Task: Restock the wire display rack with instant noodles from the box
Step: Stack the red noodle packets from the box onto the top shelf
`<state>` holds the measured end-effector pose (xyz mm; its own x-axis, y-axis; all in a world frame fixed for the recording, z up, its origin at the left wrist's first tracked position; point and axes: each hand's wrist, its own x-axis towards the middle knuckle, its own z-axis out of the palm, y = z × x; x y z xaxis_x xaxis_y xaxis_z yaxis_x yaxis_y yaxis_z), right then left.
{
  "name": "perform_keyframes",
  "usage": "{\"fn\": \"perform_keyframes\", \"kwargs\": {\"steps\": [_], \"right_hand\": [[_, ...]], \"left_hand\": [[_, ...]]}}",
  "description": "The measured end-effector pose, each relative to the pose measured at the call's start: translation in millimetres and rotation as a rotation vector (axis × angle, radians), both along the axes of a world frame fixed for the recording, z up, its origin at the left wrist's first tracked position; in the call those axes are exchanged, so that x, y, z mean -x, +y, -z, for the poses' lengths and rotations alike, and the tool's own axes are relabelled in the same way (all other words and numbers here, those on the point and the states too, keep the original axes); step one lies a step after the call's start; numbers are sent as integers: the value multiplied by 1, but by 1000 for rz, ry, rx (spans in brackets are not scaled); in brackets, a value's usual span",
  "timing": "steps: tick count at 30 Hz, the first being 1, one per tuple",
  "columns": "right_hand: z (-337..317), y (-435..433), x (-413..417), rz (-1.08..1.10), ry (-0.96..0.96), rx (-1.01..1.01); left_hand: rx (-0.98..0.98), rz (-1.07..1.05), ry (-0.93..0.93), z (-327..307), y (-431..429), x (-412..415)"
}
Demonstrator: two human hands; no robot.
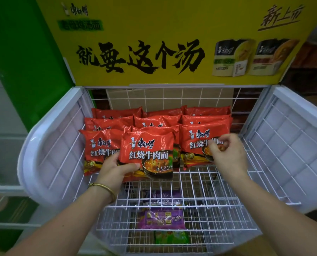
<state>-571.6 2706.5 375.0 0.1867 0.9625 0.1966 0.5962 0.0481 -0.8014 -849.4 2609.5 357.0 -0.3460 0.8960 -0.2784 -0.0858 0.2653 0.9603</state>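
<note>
Packets first: ten red foil instant-noodle packets [205,119] counted on my feed, in three columns on upper shelf of white wire display rack [200,182]. Left hand [115,169] grips front middle packet [150,145] at its near-left corner, thumb on face. Right hand [228,154] has fingers curled at front right packet [194,143]; cannot tell whether pinching. Gripped packet leans back, printed face toward me, top edge far, long axis left-right. Lower tier: two purple packets [161,218], one green packet [170,237]. Yellow poster board [154,24] far, green panel [24,61] left.
</note>
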Motion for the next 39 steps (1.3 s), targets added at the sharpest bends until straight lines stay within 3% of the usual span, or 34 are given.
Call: {"fn": "perform_keyframes", "kwargs": {"steps": [7, 13, 17, 21, 27, 34, 36, 39], "right_hand": [[-4, -32, 66, -511, 24, 230], [-1, -52, 117, -686, 113, 389], [7, -58, 137, -631, 219, 402], [14, -63, 153, -576, 225, 390], [24, -73, 179, -460, 188, 316], [23, -79, 198, -396, 71, 272], [22, -82, 201, -397, 57, 257], [21, -85, 207, -377, 7, 248]], "left_hand": [[-15, -59, -124, -4, -11, 19], [-48, -81, -176, -8, -27, 41], [-66, -73, -140, -10, -38, 50], [-103, -94, 73, -11, -45, 53], [-149, -159, 716, -9, -54, 58], [-198, -109, 1207, 7, -65, 55], [-196, 38, 1263, 7, -67, 57], [-77, 305, 1204, 5, -70, 60]]}}
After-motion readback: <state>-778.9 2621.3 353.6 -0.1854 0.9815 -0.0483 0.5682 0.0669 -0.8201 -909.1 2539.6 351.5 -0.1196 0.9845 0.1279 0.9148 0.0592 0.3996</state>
